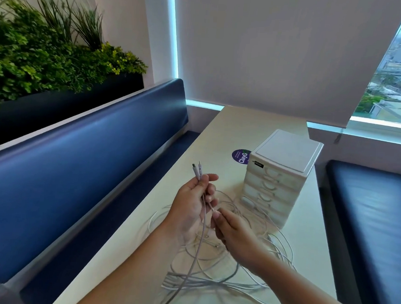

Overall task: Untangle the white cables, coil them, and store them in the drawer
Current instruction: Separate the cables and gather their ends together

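Note:
A tangle of white cables lies spread on the pale table, in front of a small white drawer unit with several shut drawers. My left hand is raised above the tangle and grips two cable ends, whose plugs stick up past my fingers. My right hand is just right of it and pinches one of those cables a little below the left hand's grip. The cables run down from both hands into the pile.
A round purple sticker lies on the table left of the drawer unit. A blue padded bench runs along the left, another bench seat on the right. Plants stand behind the left bench; a window with a blind faces me.

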`<act>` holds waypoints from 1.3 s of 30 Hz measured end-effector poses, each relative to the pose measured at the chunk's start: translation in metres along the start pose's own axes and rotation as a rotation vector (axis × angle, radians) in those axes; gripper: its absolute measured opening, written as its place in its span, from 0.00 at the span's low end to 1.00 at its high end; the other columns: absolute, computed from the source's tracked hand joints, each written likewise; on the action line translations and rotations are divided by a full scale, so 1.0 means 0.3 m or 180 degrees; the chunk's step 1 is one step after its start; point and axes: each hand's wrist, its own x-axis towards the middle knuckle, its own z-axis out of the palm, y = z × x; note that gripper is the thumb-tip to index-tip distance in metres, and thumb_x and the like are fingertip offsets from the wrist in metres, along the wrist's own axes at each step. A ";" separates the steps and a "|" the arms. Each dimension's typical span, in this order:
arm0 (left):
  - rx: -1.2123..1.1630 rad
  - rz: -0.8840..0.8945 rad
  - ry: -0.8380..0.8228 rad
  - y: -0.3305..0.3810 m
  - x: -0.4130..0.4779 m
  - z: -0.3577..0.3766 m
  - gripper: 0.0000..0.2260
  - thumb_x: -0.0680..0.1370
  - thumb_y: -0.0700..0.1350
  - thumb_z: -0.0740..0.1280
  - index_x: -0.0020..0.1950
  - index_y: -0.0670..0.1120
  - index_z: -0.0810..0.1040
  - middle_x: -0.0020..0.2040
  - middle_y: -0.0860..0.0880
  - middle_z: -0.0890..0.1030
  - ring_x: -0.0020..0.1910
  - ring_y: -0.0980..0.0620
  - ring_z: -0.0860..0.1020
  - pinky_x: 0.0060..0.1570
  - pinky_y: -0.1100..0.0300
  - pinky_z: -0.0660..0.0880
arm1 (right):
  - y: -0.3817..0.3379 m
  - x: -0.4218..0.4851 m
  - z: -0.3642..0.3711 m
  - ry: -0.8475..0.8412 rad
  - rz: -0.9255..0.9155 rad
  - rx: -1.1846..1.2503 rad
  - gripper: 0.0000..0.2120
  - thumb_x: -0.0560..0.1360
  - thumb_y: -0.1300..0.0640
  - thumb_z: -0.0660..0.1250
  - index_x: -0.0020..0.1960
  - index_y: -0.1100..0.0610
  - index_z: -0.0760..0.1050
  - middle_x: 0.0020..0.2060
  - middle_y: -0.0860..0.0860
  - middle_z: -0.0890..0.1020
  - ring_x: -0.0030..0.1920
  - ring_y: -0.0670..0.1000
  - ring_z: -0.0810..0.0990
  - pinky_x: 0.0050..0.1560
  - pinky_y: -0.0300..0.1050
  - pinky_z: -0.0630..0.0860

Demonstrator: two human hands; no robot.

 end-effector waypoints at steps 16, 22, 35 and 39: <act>0.0640 0.0798 0.0379 0.138 -0.005 -0.017 0.13 0.85 0.48 0.54 0.46 0.45 0.72 0.29 0.54 0.66 0.26 0.59 0.60 0.25 0.67 0.60 | 0.082 -0.074 0.059 0.0242 -0.0519 -0.0917 0.15 0.82 0.49 0.54 0.36 0.49 0.66 0.25 0.45 0.69 0.29 0.43 0.66 0.36 0.47 0.66; 0.0380 0.1259 0.0662 0.292 0.008 -0.010 0.14 0.85 0.46 0.53 0.43 0.46 0.72 0.27 0.54 0.64 0.26 0.58 0.58 0.24 0.65 0.57 | 0.100 -0.079 0.043 0.0353 -0.0639 -0.1246 0.14 0.82 0.51 0.55 0.37 0.47 0.66 0.27 0.43 0.72 0.31 0.46 0.69 0.37 0.48 0.69; 0.0267 0.1868 0.0702 0.450 -0.023 -0.004 0.14 0.85 0.47 0.54 0.42 0.47 0.71 0.26 0.56 0.65 0.26 0.58 0.59 0.26 0.64 0.57 | 0.107 -0.057 -0.068 0.0206 -0.0658 -0.1600 0.15 0.82 0.49 0.54 0.37 0.46 0.67 0.28 0.48 0.73 0.30 0.48 0.71 0.37 0.47 0.71; 0.0362 0.1909 0.0667 0.427 -0.032 0.008 0.13 0.85 0.48 0.54 0.43 0.47 0.71 0.27 0.56 0.66 0.27 0.58 0.60 0.27 0.64 0.58 | 0.067 -0.042 -0.072 -0.0187 -0.0374 -0.1651 0.10 0.81 0.46 0.56 0.44 0.48 0.70 0.31 0.43 0.73 0.30 0.42 0.71 0.38 0.43 0.71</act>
